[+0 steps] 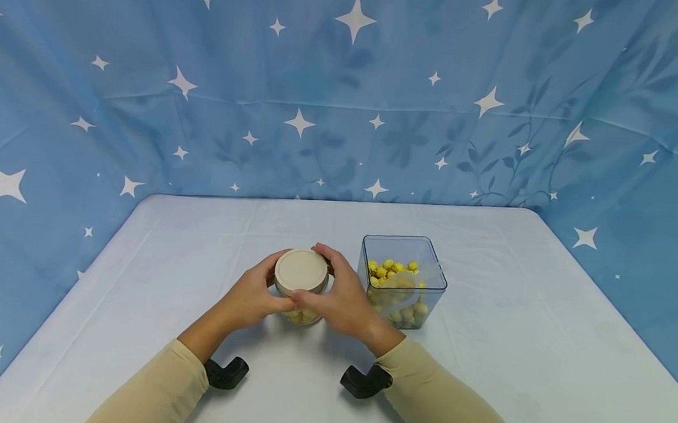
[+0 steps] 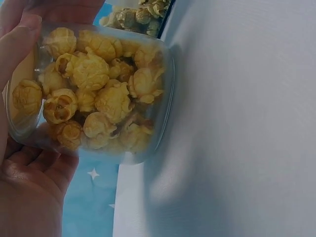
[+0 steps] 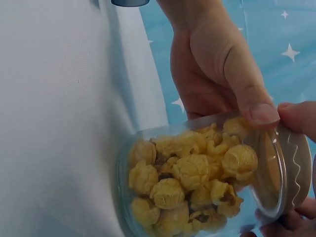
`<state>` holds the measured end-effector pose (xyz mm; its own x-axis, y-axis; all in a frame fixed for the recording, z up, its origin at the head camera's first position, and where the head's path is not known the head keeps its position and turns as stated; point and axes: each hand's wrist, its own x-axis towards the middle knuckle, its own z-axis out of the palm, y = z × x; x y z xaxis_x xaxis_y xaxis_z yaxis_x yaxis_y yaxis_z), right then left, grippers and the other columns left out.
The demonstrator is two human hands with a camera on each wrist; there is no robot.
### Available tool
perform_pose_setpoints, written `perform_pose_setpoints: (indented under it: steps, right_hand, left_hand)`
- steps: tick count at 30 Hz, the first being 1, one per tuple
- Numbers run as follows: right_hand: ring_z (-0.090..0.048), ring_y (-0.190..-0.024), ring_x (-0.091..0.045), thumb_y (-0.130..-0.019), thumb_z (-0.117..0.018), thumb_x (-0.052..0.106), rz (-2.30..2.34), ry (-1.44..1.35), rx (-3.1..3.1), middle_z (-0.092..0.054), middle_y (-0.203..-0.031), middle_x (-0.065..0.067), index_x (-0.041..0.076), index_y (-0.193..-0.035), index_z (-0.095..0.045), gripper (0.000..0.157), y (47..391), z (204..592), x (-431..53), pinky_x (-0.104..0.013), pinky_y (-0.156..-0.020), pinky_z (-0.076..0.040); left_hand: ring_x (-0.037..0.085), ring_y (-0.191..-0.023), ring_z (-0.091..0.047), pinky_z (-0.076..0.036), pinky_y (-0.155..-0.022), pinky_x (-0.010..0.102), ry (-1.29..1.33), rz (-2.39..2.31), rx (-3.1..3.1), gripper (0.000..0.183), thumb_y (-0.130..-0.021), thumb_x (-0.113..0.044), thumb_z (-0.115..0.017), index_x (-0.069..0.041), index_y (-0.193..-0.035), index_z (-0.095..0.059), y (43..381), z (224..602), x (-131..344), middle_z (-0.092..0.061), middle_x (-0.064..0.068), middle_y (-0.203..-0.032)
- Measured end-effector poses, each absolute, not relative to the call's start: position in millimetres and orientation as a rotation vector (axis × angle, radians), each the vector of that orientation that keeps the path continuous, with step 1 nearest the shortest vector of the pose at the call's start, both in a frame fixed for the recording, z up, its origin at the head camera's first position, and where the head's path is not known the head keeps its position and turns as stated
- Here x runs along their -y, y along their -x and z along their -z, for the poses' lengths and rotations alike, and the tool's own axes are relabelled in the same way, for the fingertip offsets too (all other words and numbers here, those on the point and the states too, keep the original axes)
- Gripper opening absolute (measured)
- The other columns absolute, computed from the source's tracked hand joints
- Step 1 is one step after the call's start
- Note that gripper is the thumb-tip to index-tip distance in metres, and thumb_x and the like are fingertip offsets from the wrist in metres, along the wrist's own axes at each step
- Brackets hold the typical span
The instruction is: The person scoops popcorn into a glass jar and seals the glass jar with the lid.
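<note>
Between both hands stands a clear jar of popcorn, upright over the white table, with a beige lid on its mouth. My left hand holds the jar's clear side near the top, its thumb just under the lid. My right hand grips the lid's rim with curled fingers and thumb. Both thumbs meet at the near side. In the right wrist view the lid's edge shows a wavy line. Whether the jar's base touches the table is hard to tell.
Just right of the right hand is a clear square container with more popcorn and a translucent, scoop-like shape inside. White cloth covers the table. A blue star-patterned curtain hangs behind. Black wrist mounts sit under the sleeves.
</note>
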<state>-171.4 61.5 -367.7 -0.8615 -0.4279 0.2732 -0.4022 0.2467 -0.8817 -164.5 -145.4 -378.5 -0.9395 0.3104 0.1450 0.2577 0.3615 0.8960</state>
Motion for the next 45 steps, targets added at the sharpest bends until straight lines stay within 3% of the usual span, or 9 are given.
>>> perform_pose_setpoints:
  steps: [9,15,29,45]
  right_hand:
    - [-0.048,-0.122,-0.029,-0.081,-0.085,0.029,1.723,0.747,-2.549,-0.043,-0.142,-0.018,-0.003,-0.149,-0.037,0.089,170,365,-55,-0.047,-0.098,-0.045]
    - [-0.047,-0.128,-0.029,-0.081,-0.086,0.028,1.725,0.768,-2.516,-0.043,-0.146,-0.016,-0.002,-0.15,-0.038,0.089,172,365,-60,-0.048,-0.102,-0.043]
    - [-0.042,-0.137,-0.03,-0.094,-0.068,0.014,1.685,0.911,-2.373,-0.04,-0.152,-0.018,-0.001,-0.154,-0.031,0.072,172,366,-71,-0.047,-0.113,-0.035]
    - [-0.044,-0.135,-0.034,-0.091,-0.076,0.014,1.751,0.918,-2.423,-0.043,-0.148,-0.022,-0.008,-0.151,-0.032,0.077,171,370,-68,-0.048,-0.106,-0.042]
  left_hand:
    - [0.035,-0.136,-0.044,-0.034,-0.111,0.057,-0.509,-1.661,-2.549,0.087,-0.082,-0.016,-0.084,-0.002,-0.153,-0.036,165,378,146,-0.049,0.016,-0.144]
    - [0.034,-0.136,-0.044,-0.033,-0.111,0.056,-0.539,-1.632,-2.549,0.09,-0.081,-0.025,-0.086,-0.004,-0.153,-0.036,165,376,146,-0.05,0.014,-0.144]
    - [0.034,-0.131,-0.048,-0.036,-0.109,0.055,-0.655,-1.623,-2.444,0.09,-0.081,-0.016,-0.086,-0.002,-0.153,-0.035,171,370,154,-0.049,0.015,-0.144]
    - [0.035,-0.134,-0.046,-0.033,-0.111,0.058,-0.668,-1.65,-2.473,0.091,-0.081,-0.017,-0.087,0.0,-0.153,-0.034,170,376,152,-0.048,0.016,-0.145]
